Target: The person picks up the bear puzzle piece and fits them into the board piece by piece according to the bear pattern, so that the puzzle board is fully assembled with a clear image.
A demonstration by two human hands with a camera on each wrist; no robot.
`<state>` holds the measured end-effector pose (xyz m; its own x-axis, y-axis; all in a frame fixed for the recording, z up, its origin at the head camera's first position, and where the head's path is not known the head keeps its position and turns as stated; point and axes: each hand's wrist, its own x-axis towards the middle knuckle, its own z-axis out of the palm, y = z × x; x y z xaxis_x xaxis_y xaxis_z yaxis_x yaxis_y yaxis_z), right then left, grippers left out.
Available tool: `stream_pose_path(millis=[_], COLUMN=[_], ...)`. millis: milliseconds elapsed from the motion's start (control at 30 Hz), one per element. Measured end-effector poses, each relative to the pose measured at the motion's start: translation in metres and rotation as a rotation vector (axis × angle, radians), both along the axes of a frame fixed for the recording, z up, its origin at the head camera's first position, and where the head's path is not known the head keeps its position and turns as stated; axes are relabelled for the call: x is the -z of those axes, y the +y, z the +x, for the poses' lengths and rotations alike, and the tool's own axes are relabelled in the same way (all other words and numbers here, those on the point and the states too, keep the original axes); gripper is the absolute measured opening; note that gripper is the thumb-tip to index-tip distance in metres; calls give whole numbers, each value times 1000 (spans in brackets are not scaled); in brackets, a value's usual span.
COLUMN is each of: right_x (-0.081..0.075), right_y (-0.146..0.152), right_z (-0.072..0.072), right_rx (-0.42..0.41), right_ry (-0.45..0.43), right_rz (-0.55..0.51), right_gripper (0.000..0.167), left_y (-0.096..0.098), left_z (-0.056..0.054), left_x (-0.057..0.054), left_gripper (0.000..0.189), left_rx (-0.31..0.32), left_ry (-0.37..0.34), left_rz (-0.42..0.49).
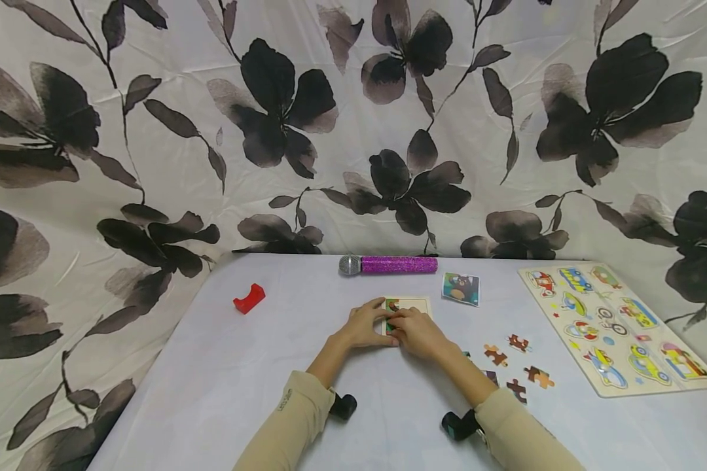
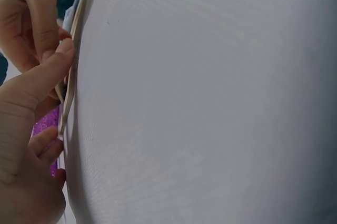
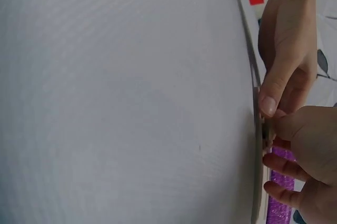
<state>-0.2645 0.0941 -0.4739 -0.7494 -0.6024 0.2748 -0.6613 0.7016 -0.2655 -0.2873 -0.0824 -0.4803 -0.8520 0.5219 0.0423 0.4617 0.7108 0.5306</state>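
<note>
A small wooden jigsaw board (image 1: 419, 302) with a pale rim and a partly visible coloured picture lies on the white table. My left hand (image 1: 365, 326) grips its left side, thumb at the near edge and fingers toward the far one. Over the board, the right hand (image 1: 419, 333) pinches a jigsaw piece (image 3: 265, 130) that its fingers mostly hide. The two hands nearly meet; in the left wrist view the left thumb (image 2: 64, 48) is beside the right fingertips. Several loose jigsaw pieces (image 1: 495, 355) lie right of the board, some partly behind the right forearm.
Behind the board lies a purple glitter microphone (image 1: 397, 265), with a small picture card (image 1: 461, 290) to its right. A large vehicle puzzle board (image 1: 615, 327) occupies the right side. A red curved block (image 1: 249, 299) sits at the left. Floral cloth (image 1: 330, 196) hangs behind the table.
</note>
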Motion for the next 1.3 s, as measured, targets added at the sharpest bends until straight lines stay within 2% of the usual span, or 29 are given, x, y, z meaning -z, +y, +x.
stream_pose_path(millis=[200, 267, 400, 500, 600, 667, 800, 900, 1033, 1200, 1300], right_x=[-3, -3, 1, 3, 4, 4, 1, -1, 0, 2, 3], right_y=[-5, -7, -8, -6, -4, -3, -1, 0, 4, 11, 20], right_z=[5, 8, 10, 9, 6, 3, 1, 1, -1, -4, -4], right_rx=[93, 120, 144, 132, 103, 84, 64, 61, 55, 6, -18], right_ry=[-51, -45, -50, -52, -21, 2, -20, -63, -100, -153, -245], right_rz=[83, 108, 59, -19, -80, -91, -73, -53, -82, -132, -221], right_gripper=[22, 23, 22, 21, 20, 18, 16, 16, 17, 18, 25], left_y=[-4, -6, -6, -4, -3, -2, -1, -1, -1, 0, 1], left_z=[-6, -8, -9, -5, -3, -2, -2, -2, -2, -2, -2], left_x=[6, 9, 7, 1, -2, -3, -4, -2, 0, 2, 3], left_gripper=[60, 61, 61, 59, 59, 59, 59, 59, 54, 37, 32], left_rx=[5, 23, 22, -4, -14, -15, -15, -15, -10, -13, -29], left_ry=[-3, 29, 25, -20, -15, -8, -8, -23, -22, 40, 72], left_rz=[47, 50, 43, 16, -20, -21, -2, 9, 28, 33, 32])
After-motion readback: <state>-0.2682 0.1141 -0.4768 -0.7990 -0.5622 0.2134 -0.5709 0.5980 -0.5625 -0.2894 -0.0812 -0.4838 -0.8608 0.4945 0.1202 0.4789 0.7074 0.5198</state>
